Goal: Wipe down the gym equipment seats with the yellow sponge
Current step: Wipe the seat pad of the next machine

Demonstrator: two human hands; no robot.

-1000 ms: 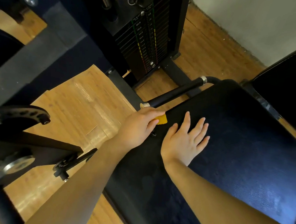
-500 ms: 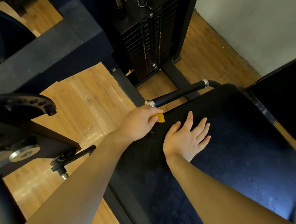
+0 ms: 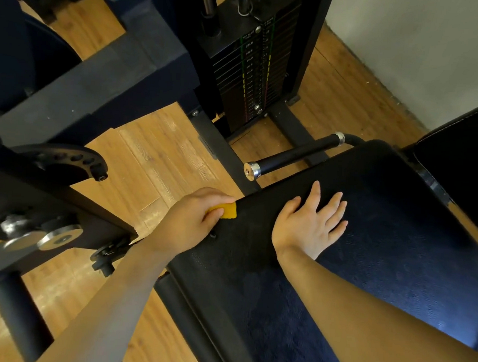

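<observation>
A wide dark padded seat [image 3: 381,243] fills the right half of the view. My left hand [image 3: 191,220] grips the yellow sponge [image 3: 226,211] and holds it against the seat's left edge near the front corner; only a corner of the sponge shows past my fingers. My right hand [image 3: 310,226] lies flat on the seat top with its fingers spread, a hand's width right of the sponge.
A black handle bar with a chrome end cap [image 3: 289,158] juts out just beyond the seat's corner. A weight stack [image 3: 249,70] stands behind it. Machine frame parts and a pin plate [image 3: 53,165] crowd the left. A second dark pad [image 3: 460,153] sits far right. Wooden floor lies between.
My left hand with the sponge has slid back along the seat's left edge, away from the handle bar. My right hand stays flat on the seat.
</observation>
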